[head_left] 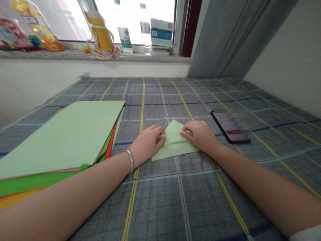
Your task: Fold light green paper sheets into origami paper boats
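Note:
A small folded sheet of light green paper [173, 149] lies on the plaid cloth, with a pointed top and a broad strip along its lower side. My left hand [147, 142], with a silver bangle at the wrist, pinches the paper's left side between thumb and fingers. At the right side my right hand [200, 134] grips it the same way, fingers curled at the edge of the upper part. Both hands rest low on the cloth, and part of the paper's right end is hidden beneath the right hand.
A stack of coloured paper [67, 134], light green on top, lies at the left. To the right is a phone [230, 127], partly blurred out. On the windowsill [140, 58] stand a yellow bottle [101, 33], boxes [162, 33] and snack bags [37, 26].

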Demonstrator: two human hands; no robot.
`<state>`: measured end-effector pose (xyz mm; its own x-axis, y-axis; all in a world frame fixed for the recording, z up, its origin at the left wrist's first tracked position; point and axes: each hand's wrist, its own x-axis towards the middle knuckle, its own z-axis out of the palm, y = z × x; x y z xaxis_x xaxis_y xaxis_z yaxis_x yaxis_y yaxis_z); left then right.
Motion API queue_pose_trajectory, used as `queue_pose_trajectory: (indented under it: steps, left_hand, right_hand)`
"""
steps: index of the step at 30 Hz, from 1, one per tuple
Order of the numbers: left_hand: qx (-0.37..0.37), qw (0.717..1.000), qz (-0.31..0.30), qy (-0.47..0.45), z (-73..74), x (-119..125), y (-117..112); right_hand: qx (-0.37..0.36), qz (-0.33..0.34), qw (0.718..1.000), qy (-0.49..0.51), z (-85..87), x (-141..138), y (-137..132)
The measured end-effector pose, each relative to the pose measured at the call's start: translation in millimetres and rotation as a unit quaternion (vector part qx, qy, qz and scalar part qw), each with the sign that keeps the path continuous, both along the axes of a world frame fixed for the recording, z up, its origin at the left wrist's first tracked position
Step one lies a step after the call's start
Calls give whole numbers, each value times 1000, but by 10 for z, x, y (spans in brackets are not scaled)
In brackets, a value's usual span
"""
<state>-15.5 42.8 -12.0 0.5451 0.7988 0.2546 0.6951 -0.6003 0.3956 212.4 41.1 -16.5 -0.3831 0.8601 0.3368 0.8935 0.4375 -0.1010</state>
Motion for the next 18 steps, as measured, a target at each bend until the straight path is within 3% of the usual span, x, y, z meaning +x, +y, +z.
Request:
queue_pose_trajectory:
  steps: [7, 9, 18]
  left_hand:
    - [55, 998, -9, 12, -42, -7, -7]
    - [63, 998, -2, 16, -54, -16, -12]
    - [21, 998, 63, -4, 11, -70, -30]
  right_hand:
    - [-86, -22, 995, 54, 24, 180, 4]
    - [-79, -21, 995, 52, 26, 252, -11]
    - [-115, -17, 981, 152, 18, 325, -64]
